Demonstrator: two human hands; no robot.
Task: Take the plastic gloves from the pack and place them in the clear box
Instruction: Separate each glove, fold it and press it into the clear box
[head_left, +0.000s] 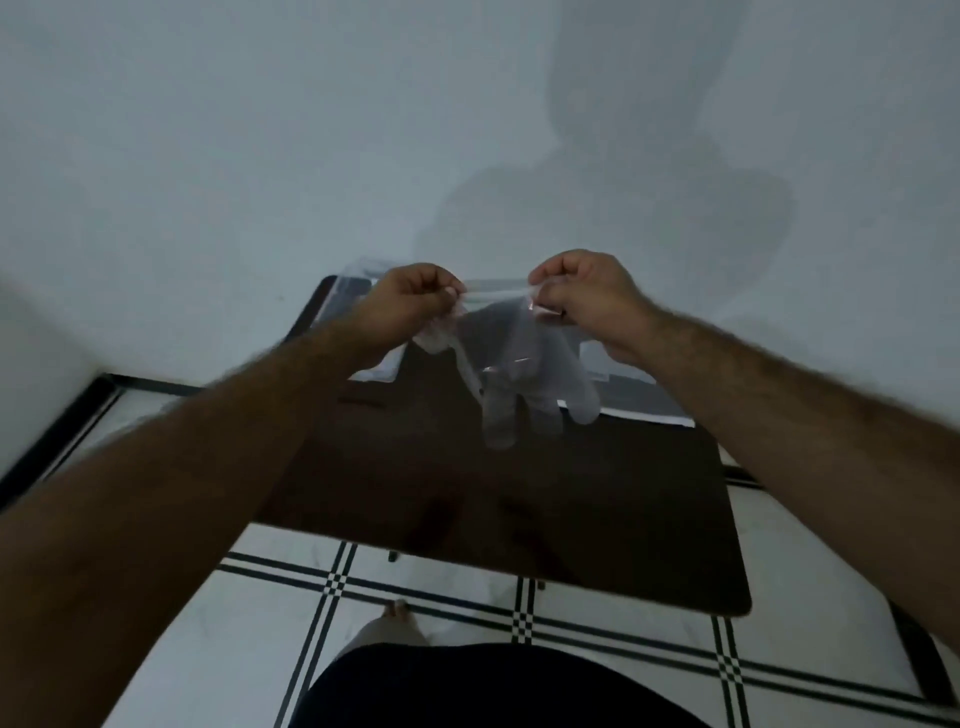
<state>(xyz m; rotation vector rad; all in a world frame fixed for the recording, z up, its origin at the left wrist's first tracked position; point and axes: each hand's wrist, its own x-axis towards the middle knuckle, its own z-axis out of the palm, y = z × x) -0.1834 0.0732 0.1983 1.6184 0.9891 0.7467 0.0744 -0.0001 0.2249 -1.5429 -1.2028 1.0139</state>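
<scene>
Plastic glove (519, 358) translucent, hanging fingers-down.

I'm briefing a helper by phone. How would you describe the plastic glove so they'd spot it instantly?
Find the dark brown table against the pale wall. Above its far half, the left hand and right hand pinch a see-through plastic glove by its cuff; unlike the flat clear packaging behind, it hangs, fingers down.

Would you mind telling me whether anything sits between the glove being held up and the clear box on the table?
Nothing visible blocks it. Both hands, left and right, pinch the plastic glove by its cuff above the table; the clear box lies just beyond the left hand, partly hidden by it.
</scene>
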